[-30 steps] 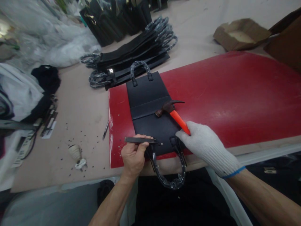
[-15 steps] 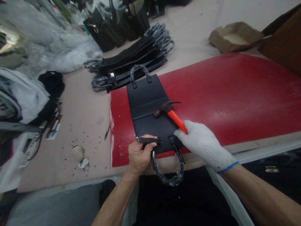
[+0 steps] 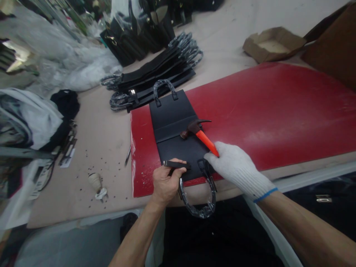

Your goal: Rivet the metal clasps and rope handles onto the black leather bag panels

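Note:
A black bag panel (image 3: 175, 107) with a plastic-wrapped handle at each end lies on the red mat (image 3: 267, 107). My bare left hand (image 3: 167, 180) pinches a dark metal tool (image 3: 175, 164) over the panel's near part, beside the near handle (image 3: 198, 212). In a white glove, my right hand (image 3: 233, 162) is closed around the orange grip of a claw hammer (image 3: 205, 141). The hammer's head is above the panel, beyond the metal tool. My right fingertips are close to the base of the near handle.
Stacked black panels (image 3: 155, 66) lie behind the mat, with black bags (image 3: 133, 33) beyond. A cardboard tray (image 3: 274, 44) stands at the back right. A wound cone (image 3: 95, 181) and a thin metal rod (image 3: 127, 156) are on the left.
The view has shifted slightly. Both hands keep their holds, and the hammer and metal tool stay almost where they were over the panel.

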The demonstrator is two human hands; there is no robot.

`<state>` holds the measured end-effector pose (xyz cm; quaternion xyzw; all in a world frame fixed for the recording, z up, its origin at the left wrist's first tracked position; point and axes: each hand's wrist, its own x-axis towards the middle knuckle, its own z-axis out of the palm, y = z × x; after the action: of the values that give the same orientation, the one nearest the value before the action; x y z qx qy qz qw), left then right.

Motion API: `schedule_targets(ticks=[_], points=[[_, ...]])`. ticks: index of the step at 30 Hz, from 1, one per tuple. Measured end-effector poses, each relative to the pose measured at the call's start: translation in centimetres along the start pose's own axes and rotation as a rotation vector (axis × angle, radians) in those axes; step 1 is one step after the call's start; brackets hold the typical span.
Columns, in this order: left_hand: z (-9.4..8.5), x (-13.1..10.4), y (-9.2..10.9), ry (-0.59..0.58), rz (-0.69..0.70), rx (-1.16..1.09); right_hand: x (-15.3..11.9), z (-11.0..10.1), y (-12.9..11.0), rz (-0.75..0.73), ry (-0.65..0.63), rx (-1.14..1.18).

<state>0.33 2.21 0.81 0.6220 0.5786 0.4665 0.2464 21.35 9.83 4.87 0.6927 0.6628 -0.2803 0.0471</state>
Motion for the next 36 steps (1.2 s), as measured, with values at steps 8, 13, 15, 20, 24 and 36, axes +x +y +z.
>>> schedule_targets(ticks=[8,13,15,20,24,36], points=[[0.3,0.6,0.8,-0.041,0.034,0.02,-0.1,0.1,0.1,-0.035,0.014,-0.003],[0.7,0.5,0.8,-0.05,0.088,0.069,-0.1,0.2,0.2,-0.052,0.032,-0.009],[0.9,0.4,0.7,-0.033,0.109,0.083,-0.1,0.2,0.3,-0.051,0.031,-0.005],[1.1,0.1,0.5,-0.024,0.184,0.13,-0.1,0.3,0.4,-0.065,0.05,0.0],[1.2,0.1,0.5,-0.027,0.211,0.145,-0.2,0.4,0.4,-0.082,0.071,-0.004],[1.6,0.3,0.5,-0.069,0.224,0.146,-0.8,0.1,0.9,-0.204,0.119,0.108]])
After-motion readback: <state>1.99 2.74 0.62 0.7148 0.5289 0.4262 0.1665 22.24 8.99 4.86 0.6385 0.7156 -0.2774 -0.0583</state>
